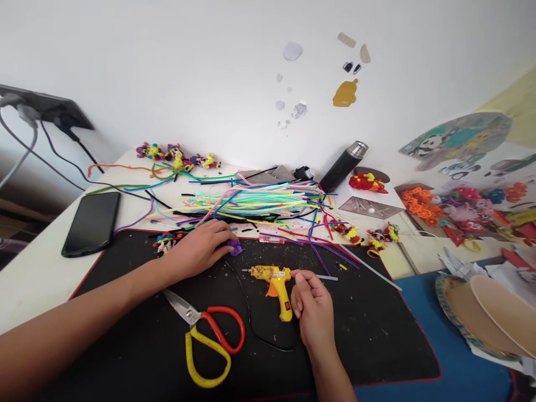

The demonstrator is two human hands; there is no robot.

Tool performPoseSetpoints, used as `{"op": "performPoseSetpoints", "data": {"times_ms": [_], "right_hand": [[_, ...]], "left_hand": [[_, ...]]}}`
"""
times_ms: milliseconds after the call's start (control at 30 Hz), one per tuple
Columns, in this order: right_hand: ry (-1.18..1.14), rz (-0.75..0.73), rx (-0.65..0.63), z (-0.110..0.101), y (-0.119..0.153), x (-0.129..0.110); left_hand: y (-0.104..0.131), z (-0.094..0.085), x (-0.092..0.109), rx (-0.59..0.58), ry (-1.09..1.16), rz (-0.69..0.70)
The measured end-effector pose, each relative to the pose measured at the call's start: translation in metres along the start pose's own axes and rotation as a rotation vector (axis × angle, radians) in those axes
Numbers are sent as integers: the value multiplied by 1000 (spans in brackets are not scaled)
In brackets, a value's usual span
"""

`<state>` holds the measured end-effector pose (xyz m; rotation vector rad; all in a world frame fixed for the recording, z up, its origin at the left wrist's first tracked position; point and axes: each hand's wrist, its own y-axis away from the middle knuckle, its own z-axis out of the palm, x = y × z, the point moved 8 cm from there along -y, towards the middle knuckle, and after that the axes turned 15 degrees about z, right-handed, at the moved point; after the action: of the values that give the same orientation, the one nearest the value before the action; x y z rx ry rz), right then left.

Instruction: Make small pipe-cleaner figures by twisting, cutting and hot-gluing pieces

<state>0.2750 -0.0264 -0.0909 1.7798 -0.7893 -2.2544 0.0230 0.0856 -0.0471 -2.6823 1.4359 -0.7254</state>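
Observation:
My left hand point(205, 245) reaches to the mat's far side, its fingertips closed on a small crumpled purple fuzzy piece point(236, 248). My right hand point(312, 304) is at the rear end of a yellow glue gun point(268, 272). Its thumb and index finger are pinched around the clear glue stick point(329, 277) that runs out behind the gun; the pinch itself is partly hidden. The glue gun lies on its side, nozzle to the left, with an orange trigger. Scissors point(192, 316) with one red and one yellow handle lie slightly open below my left forearm.
Many coloured pipe cleaners point(255, 201) lie heaped behind the black mat point(368, 335). A phone point(92, 223) rests at left. Small colourful figures point(178, 156) sit at the back. A black flask point(341, 167) leans by a white box point(368, 201); bowls point(498, 312) stand right.

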Motion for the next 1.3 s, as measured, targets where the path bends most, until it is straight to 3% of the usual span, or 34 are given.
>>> {"op": "performPoseSetpoints", "data": {"times_ms": [133,367,800,933,1100,1300], "right_hand": [[11,-3,2,0,1,0],[13,5,18,-2,-1,4],[-13,21,18,-3,-2,6],[2,19,21,-2,-2,5],[16,15,20,-1,-1,5],[26,13,4,2,-2,5]], "left_hand": [[-5,1,7,-4,-65,-24],[-11,18,15,-88,-161,69],[-7,10,17,-146,-209,119],[-6,4,19,-111,-182,112],[0,-14,23,27,-108,94],[17,-30,21,157,100,-33]]}}
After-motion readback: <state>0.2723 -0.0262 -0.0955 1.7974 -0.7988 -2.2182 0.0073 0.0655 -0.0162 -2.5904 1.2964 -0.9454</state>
